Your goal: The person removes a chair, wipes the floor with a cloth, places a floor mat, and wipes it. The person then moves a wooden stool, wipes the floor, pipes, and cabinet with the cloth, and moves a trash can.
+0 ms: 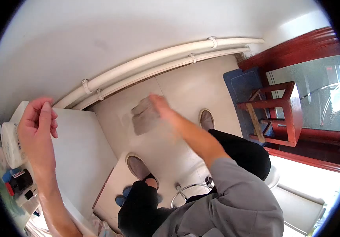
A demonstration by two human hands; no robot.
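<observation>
The right hand (160,104) is coming out pretty blurry, so the fingers are blending together and I can't make out each one. Its grip looks narrow and is holding the top edge of a grey-brown cloth (144,120). The cloth is showing over the pale floor (185,87) between the wall pipes (150,61) and the feet, but whether it's touching the tiles or hanging just above them, I honestly can't tell. It's looking soft and roughly square, with a dark crease running across it.

The left hand (38,120) is hovering by a rounded white tub (12,144), fingers loosely curled and thumb tucked in close. The palm is mostly hiding, so I can't tell if that grip is holding anything. The jumble below the tub is getting cut off by the dark round edge of the view. A smooth white cabinet (79,146) is standing just beside that hand.

The pipes are running along the wall, smooth and cream-coloured, with chunky clips. Over on the right, a red wooden stool (292,112) is showing its square legs, one brace looking like bare wood, near a flat blue mat (239,91). Glare is washing out part of the glass (316,87). Black trousers (138,209) are partly covering a shiny metal ring low down, and dark blue slippers (120,200) are peeking out beside them.
</observation>
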